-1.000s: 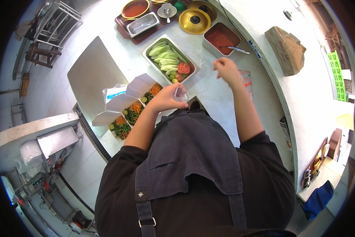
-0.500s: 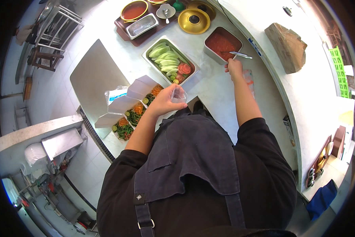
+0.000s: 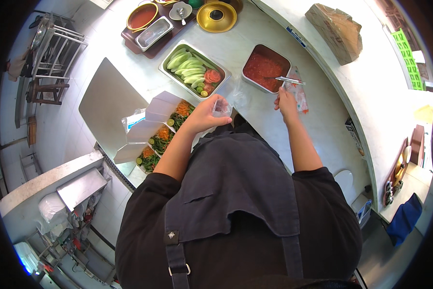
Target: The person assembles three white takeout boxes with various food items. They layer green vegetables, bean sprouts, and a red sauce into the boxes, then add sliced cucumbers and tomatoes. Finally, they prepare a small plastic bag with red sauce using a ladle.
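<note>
My left hand (image 3: 207,115) is curled around a small clear plastic cup (image 3: 222,109), held above the counter's near edge. My right hand (image 3: 286,104) is closed beside the near rim of a metal tub (image 3: 246,73) of red sauce (image 3: 264,63). A metal spoon (image 3: 291,80) rests in that sauce, its handle sticking out over the right rim just above my fingers. What the right fingers grip is hidden. Near my left hand stands a metal tray (image 3: 170,77) of sliced cucumber (image 3: 190,65), tomato (image 3: 212,76) and halved limes (image 3: 204,93).
Open white cardboard boxes (image 3: 163,108) with greens, shredded carrot and lime stand left of my left forearm. A clear plastic bag (image 3: 239,98) lies between the tray and the tub. At the back are a brown tray (image 3: 129,43) and a gold lid (image 3: 211,24). A paper package (image 3: 334,33) sits on the right ledge.
The whole view has shifted, so the counter things sit a little further left. My right hand has moved down slightly from the spoon handle. My left hand still holds the cup.
</note>
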Available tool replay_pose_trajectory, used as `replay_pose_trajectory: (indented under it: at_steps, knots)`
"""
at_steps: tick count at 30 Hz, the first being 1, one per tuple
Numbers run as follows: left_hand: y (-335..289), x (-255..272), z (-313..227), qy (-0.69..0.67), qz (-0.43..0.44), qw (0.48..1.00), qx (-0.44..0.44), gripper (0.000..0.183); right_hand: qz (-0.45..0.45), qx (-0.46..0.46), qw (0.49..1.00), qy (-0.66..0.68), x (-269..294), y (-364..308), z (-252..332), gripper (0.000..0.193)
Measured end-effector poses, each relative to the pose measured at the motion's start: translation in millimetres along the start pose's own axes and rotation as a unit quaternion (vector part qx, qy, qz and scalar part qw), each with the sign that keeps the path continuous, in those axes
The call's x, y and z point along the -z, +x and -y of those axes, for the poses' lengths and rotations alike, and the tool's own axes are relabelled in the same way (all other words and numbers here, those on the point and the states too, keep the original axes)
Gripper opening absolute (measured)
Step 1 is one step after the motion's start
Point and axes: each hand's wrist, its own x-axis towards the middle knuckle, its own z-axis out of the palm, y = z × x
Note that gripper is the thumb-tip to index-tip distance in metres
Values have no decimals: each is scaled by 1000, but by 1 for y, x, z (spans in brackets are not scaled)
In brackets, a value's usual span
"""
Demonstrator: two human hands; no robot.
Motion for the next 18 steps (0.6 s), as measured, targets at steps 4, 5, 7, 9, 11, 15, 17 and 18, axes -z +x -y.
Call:
replay_pose_trajectory:
  at_steps: [4,5,7,9,11,15,17,18]
  knots:
    - [-2,2,9,15,-22,1000,-3,46,111,81,986,-95,-37,-28,-33,33]
    - [-4,2,11,20,-32,999,-1,46,178,139,962,-155,-50,-32,-32,32]
    - [-12,1,13,24,-55,998,-2,46,231,184,932,-209,-77,-35,-30,40]
    - [-20,2,5,26,-69,997,-11,46,198,157,948,-196,-105,-24,-20,49]
    - [-27,5,-1,16,-90,996,-23,46,103,240,946,-192,-132,-2,-20,55]
    - [-41,14,0,65,-141,986,-65,48,131,203,920,-308,-144,14,10,59]
    - [-44,16,-3,81,-157,981,-80,50,170,186,923,-290,-135,7,23,55]
    - [-46,17,-4,89,-165,978,-88,50,176,163,933,-267,-130,0,28,53]
